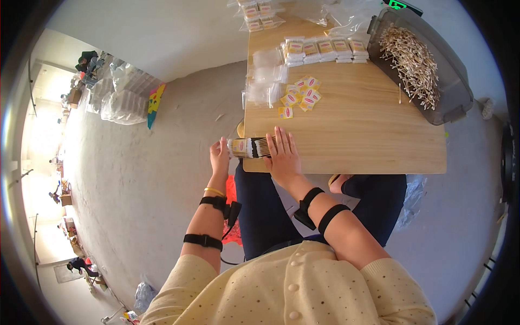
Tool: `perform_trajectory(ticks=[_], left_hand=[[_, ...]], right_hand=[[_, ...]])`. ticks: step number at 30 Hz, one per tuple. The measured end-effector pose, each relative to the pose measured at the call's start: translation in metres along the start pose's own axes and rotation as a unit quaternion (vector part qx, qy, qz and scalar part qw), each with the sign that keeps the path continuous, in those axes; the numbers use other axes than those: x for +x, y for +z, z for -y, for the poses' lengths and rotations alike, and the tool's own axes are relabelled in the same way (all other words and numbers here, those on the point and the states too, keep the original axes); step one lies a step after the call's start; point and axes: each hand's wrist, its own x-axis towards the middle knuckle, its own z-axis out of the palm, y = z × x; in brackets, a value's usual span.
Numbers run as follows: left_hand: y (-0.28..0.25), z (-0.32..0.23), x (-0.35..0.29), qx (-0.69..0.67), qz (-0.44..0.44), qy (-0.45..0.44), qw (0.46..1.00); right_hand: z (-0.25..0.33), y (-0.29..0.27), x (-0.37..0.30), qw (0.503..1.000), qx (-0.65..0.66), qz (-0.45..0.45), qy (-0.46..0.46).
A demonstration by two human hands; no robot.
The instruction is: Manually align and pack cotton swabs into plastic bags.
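Observation:
At the table's left front edge, my left hand point(219, 157) grips the outer end of a clear packet of cotton swabs point(238, 147) with a yellow and white card in it. To the right of the packet, a row of loose cotton swabs point(262, 147) lies side by side on something black. My right hand point(284, 161) rests flat over the right end of that row, fingers stretched out, hiding part of it. Beyond my hands lie several small yellow and white cards point(307, 95) and stacks of clear plastic bags point(265, 92).
Filled swab packets point(325, 50) stand in a row at the back of the wooden table point(368, 135). More packets point(259, 15) sit at the far left corner. A grey bin point(452, 81) heaped with loose swabs point(409, 62) tilts at the right. Large wrapped bundles point(124, 97) stand on the floor, left.

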Motion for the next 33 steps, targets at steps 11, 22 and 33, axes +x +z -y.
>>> perform_trajectory(ticks=[11, 22, 33], left_hand=[[0.022, 0.028, 0.031, -0.09, 0.024, -0.082, 0.992], [0.023, 0.028, 0.025, -0.217, 0.084, -0.113, 0.966], [0.018, 0.021, 0.026, -0.092, 0.012, -0.007, 0.996]], right_hand=[[0.016, -0.006, 0.003, 0.999, 0.035, -0.023, 0.01], [0.028, 0.0, 0.009, 0.998, 0.044, -0.035, 0.009], [0.062, 0.009, 0.02, 0.996, 0.078, -0.024, 0.032]])
